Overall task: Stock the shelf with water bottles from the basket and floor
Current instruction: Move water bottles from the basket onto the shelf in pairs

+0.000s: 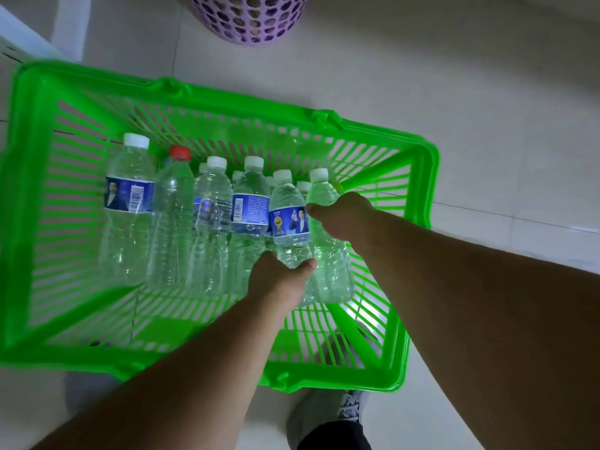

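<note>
Both hands grip water bottles inside the green basket on the tiled floor.

The left hand is wrapped around the base of a blue-labelled bottle; the right hand is closed around the unlabelled bottle just beside it. Both are clear with white caps, at the right end of a row that includes a red-capped bottle.
</note>
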A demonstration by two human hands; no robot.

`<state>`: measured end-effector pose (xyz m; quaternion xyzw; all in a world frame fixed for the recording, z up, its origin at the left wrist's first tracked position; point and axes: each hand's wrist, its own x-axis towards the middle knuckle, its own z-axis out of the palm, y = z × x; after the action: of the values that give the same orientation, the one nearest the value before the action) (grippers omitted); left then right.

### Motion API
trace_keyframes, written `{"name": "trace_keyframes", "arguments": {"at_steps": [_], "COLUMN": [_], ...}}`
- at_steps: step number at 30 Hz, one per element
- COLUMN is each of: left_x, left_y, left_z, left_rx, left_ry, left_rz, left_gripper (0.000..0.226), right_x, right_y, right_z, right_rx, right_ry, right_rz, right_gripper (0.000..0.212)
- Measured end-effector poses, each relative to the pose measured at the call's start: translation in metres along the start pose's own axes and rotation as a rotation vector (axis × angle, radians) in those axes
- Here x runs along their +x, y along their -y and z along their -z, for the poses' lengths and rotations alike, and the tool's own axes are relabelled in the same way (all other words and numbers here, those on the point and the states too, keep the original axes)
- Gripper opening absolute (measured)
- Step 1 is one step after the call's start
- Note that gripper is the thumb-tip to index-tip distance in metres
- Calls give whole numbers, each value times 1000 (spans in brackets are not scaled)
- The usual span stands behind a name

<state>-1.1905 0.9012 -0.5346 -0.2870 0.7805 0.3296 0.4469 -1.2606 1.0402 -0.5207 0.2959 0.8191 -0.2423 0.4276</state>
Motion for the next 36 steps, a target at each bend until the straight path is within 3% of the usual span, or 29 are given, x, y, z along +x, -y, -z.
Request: {"name": "trace_keyframes", "arguments": {"at_steps": [3,6,9,13,17,21,23,26,27,31,36], "left_x": [-4,-16,-41,-100,-182,-277,-324,-395,-419,-519,-624], "left_y": [2,2,0,-8,-26,-44,-47,-49,-48,-46,-37], "left_z": [7,23,49,98,158,224,257,304,320,382,446], "left_rx": [-44,-49,-105,-166,-206,-233,-196,-171,-165,-172,-238], "left_ry": [53,87,98,99,124,148,153,119,95,56,16], "left_rz": [0,-22,-48,-114,-204,-293,-346,-462,-496,-590,-740], "left_gripper": [96,89,79,68,76,88,75,29,24,56,41], "right_x": [-5,-22,-52,-116,-207,-309,-362,-446,-475,-588,-715], "right_y": [-2,-4,-3,12,40,69,83,104,111,136,158], "right_z": [0,1,10,41,91,141,163,190,197,226,250], "right_rx": [259,475,490,445,505,485,501,540,557,592,716], "right_ry": [7,-62,-143,-181,-219,-271,-292,-336,-349,-422,-505], "right_rz": [-35,-87,-18,99,185,271,289,328,347,425,555], "right_gripper": [43,64,66,53,33,33,34,35,35,35,24]}}
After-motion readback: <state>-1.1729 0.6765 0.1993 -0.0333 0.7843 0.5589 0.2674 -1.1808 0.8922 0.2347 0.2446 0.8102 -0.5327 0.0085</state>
